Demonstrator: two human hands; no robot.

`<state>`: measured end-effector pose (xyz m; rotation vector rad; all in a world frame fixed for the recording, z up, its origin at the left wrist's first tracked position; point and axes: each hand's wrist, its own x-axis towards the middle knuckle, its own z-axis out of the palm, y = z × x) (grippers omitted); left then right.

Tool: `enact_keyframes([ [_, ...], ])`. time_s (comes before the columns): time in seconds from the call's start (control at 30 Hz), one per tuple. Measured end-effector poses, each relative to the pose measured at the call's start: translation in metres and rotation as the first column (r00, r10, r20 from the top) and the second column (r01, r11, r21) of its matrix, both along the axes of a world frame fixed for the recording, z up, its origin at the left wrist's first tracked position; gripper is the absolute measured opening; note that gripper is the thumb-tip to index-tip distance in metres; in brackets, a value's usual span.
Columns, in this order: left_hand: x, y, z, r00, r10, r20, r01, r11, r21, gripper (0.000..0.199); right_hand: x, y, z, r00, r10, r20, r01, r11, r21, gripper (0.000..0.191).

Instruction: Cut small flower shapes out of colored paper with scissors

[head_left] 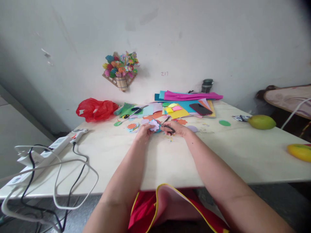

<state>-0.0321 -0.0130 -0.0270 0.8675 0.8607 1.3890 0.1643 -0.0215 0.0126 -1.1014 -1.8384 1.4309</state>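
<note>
Near the middle of the table, my left hand (145, 132) pinches a pale lilac scalloped paper flower (154, 125) at its left edge. Dark-handled scissors (171, 129) are in my right hand (177, 128), their blades pointing left at the flower's right side. Blue paper (161, 125) shows behind the flower, partly hidden by the scissors and fingers. Orange paper flowers (132, 126) and small scraps lie around both hands. A lilac paper disc (192, 128) rests just right of my right hand.
Coloured sheets (179, 113), a phone (200, 109) and a second pair of scissors (137, 110) lie behind the hands. A red bag (96, 110) stands back left. A power strip (52, 152) with cables occupies the left edge. A green mango (261, 122) sits right.
</note>
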Motion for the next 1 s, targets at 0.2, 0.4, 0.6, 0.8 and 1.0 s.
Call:
enact_keyframes([
  [0.2, -0.002, -0.001, 0.002, 0.999, -0.040, -0.020, 0.041, 0.999, 0.035, 0.019, 0.004, 0.004, -0.003, 0.999, 0.041, -0.007, -0.041, 0.999, -0.014, 0.032],
  [0.4, -0.004, -0.004, 0.005, 0.995, -0.069, -0.078, 0.073, 0.996, 0.051, 0.015, 0.009, 0.005, -0.001, 0.996, 0.086, 0.014, -0.085, 0.996, -0.015, 0.035],
  [0.6, -0.009, -0.003, 0.002, 0.986, -0.108, -0.129, 0.114, 0.992, 0.044, 0.020, 0.011, 0.004, 0.001, 0.991, 0.117, 0.065, -0.118, 0.993, 0.010, 0.040],
  [0.8, -0.011, -0.003, 0.003, 0.981, -0.137, -0.139, 0.143, 0.989, 0.039, 0.021, 0.012, 0.004, 0.000, 0.987, 0.127, 0.094, -0.129, 0.991, 0.019, 0.042],
  [1.0, -0.011, -0.004, 0.004, 0.979, -0.138, -0.149, 0.145, 0.989, 0.033, 0.021, 0.012, 0.006, -0.001, 0.988, 0.122, 0.094, -0.123, 0.992, 0.010, 0.035],
])
